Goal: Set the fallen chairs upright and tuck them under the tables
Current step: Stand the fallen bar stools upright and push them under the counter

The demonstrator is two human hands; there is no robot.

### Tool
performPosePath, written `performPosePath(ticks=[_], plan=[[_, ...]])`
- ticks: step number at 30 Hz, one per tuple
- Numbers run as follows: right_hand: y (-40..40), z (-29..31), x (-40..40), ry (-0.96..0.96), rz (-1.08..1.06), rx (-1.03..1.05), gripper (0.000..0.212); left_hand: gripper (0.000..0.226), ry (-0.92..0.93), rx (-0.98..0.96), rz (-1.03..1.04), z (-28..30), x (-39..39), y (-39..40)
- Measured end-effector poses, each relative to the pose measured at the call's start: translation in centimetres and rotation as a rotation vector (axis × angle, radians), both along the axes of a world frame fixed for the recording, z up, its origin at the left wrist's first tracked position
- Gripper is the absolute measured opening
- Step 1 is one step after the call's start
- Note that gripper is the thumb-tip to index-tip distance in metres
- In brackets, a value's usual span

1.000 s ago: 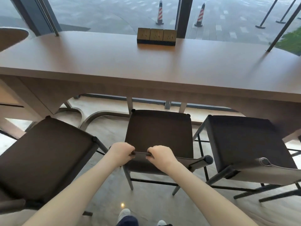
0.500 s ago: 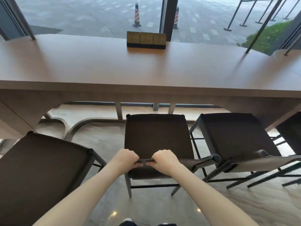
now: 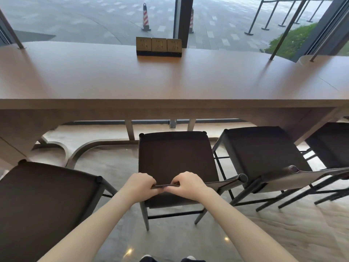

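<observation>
Chair [image 3: 174, 156] upright, front edge near the counter [image 3: 170, 82]. Left hand [image 3: 140, 183] and right hand [image 3: 187, 184], grips clamped on its backrest [image 3: 224, 183], side by side.

Four chairs [image 3: 175, 154], one table [image 3: 170, 80], three sockets [image 3: 159, 45], two traffic cones [image 3: 145, 17], two hands [image 3: 140, 183].

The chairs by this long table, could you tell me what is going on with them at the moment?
A person is standing behind the middle chair, and both the left hand and the right hand grip the top edge of its backrest. That chair stands upright, facing the long wooden table, with its seat not yet under the tabletop. Upright chairs flank it, one to the left and one to the right. A block of sockets sits on the table by the window.
</observation>
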State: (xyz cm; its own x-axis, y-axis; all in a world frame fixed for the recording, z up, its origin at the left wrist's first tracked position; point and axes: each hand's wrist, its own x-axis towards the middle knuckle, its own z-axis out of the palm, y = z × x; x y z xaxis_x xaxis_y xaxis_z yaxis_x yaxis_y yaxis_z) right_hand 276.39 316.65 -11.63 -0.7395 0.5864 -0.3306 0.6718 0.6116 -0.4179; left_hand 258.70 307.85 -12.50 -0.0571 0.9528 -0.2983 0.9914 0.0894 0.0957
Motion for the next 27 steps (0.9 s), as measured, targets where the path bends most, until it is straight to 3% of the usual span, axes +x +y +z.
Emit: performPosePath(ticks=[3,6,10,13,17,21,27], plan=[[0.6,0.0,0.5,0.201,-0.149,-0.347,0.051,0.057,-0.116,0.000,0.048,0.3,0.4,-0.2],[2.1,-0.2,0.0,0.455,-0.570,-0.736,0.039,0.050,-0.314,0.090,0.206,0.7,1.2,-0.1],[2.8,0.2,1.3,0.825,-0.819,-0.880,0.044,0.040,-0.757,0.291,0.575,1.2,2.2,0.0],[3.1,0.3,2.1,0.923,-0.863,-0.904,0.044,0.036,-1.042,0.421,0.743,1.5,1.9,0.3],[4.1,1.5,2.2,0.930,-0.805,-0.869,0.041,0.044,-1.241,0.532,0.854,3.5,2.0,0.9],[5.4,3.8,2.1,0.966,-0.723,-0.852,0.036,0.050,-1.331,0.652,0.898,6.2,2.0,1.1],[5.0,5.7,0.3,0.909,-0.588,-0.876,0.033,0.049,-1.326,0.799,0.971,8.1,2.2,-2.1]])
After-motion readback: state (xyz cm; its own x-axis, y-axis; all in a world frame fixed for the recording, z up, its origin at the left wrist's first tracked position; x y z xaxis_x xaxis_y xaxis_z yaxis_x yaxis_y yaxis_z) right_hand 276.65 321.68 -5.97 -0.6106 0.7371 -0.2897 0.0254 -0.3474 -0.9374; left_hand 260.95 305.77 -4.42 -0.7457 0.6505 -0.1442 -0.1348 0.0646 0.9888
